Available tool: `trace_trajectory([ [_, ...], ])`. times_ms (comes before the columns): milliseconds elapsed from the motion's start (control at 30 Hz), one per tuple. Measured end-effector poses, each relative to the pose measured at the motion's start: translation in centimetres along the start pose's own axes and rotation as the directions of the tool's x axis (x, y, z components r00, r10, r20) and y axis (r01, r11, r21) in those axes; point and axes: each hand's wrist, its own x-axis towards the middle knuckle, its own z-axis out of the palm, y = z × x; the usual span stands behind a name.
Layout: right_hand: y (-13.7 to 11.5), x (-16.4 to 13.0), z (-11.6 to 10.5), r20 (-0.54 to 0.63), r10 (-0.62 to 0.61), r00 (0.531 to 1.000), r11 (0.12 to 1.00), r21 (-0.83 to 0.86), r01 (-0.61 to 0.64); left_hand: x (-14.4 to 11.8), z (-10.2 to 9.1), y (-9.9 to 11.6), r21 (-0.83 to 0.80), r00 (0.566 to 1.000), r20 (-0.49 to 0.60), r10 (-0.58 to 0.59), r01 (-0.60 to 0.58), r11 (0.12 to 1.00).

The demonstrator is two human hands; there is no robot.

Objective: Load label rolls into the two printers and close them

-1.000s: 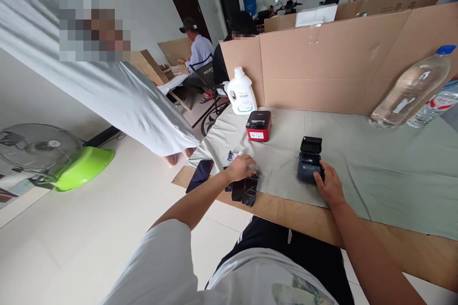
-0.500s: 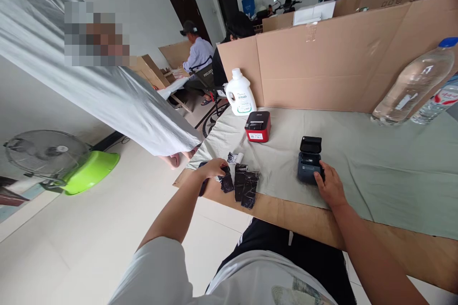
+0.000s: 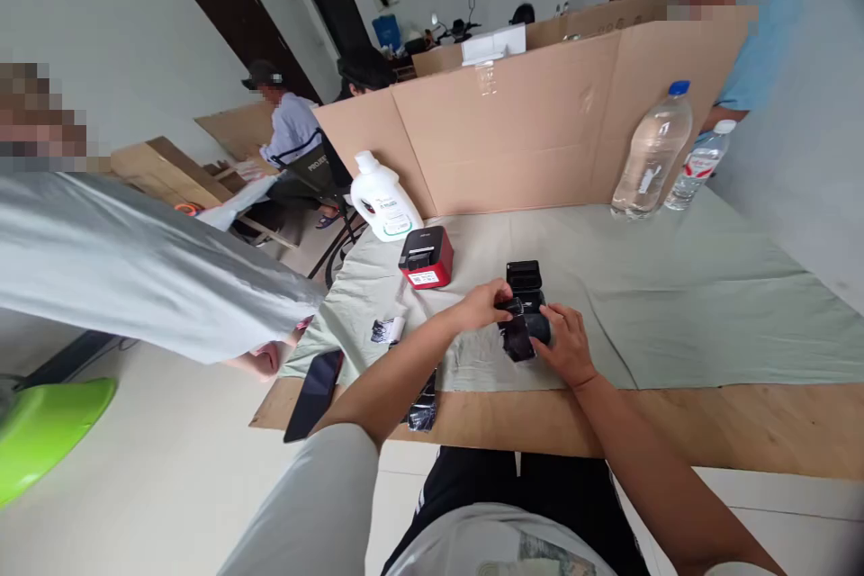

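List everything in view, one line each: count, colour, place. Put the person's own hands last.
small printer: one, black, lid up, mid table.
black packet: one, at the printer, between both hands.
more black packets: a few, near table edge.
red printer: one, red and black, behind left.
white jug: one, by the cardboard.
clear bottles: two, far right.
phone: one, dark, over the table's left edge.
cardboard screen: tan, table's far side.
cloth: pale green, over wooden table.
left hand: on the packet.
right hand: on the printer.
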Motion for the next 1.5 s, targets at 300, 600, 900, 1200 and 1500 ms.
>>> trace_trajectory([
  [300, 0.2, 0.0, -0.2, 0.027, 0.011, 1.0, 1.0, 0.021, -0.011, 5.5, 4.2, 0.8, 0.587, 0.998, -0.06, -0.009, 0.042, 0.809],
  [600, -0.2, 0.3, -0.2, 0.044, 0.063, 0.997, 0.996, 0.061, -0.066, 5.4, 4.5, 0.7, 0.64, 0.998, -0.063, -0.005, 0.044, 0.767],
  [900, 0.0, 0.2, -0.1, 0.067, 0.02, 0.998, 0.999, 0.042, -0.023, 5.5, 4.7, 0.1, 0.629, 0.998, -0.061, 0.034, 0.012, 0.777],
  [1200, -0.3, 0.4, -0.4, 0.052, 0.031, 0.998, 0.999, 0.042, -0.034, 4.8, 4.0, -2.7, 0.334, 0.908, -0.394, 0.143, -0.004, 0.943],
  [1500, -0.4, 0.5, -0.8, 0.082, 0.004, 0.997, 0.997, 0.08, -0.01, 4.9, 3.6, -4.3, -0.014, 0.897, -0.435, 0.084, -0.1, 0.995],
])
